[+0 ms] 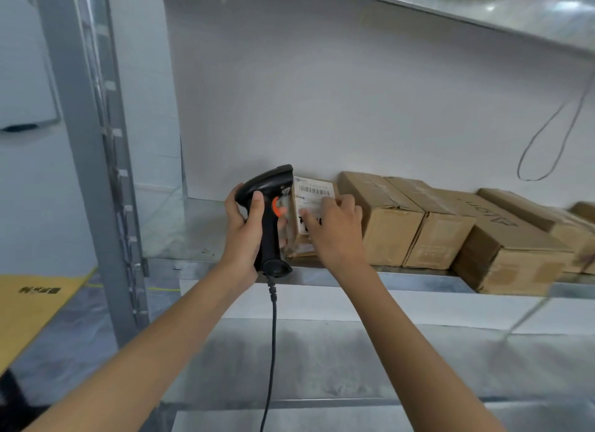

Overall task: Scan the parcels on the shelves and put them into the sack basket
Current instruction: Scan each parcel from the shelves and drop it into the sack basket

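Shelving (370, 275) of grey metal carried a row of brown cardboard parcels (450, 225) along its back edge, running toward its right end, with the labelled parcel (314, 203) at the row's left end. The left hand (243, 235) held a black corded scanner (269, 219), fingers wrapped round the handle, its head almost touching the parcel's left side. The right hand (336, 227) rested on the white label, fingers curled over the box top, a grip that seemed to hold the parcel. The barcode (317, 191) sat near the label's upper edge, clear of the fingers. A good scan would probably call for drawing the scanner back and aiming at that barcode. No sack basket was in view.
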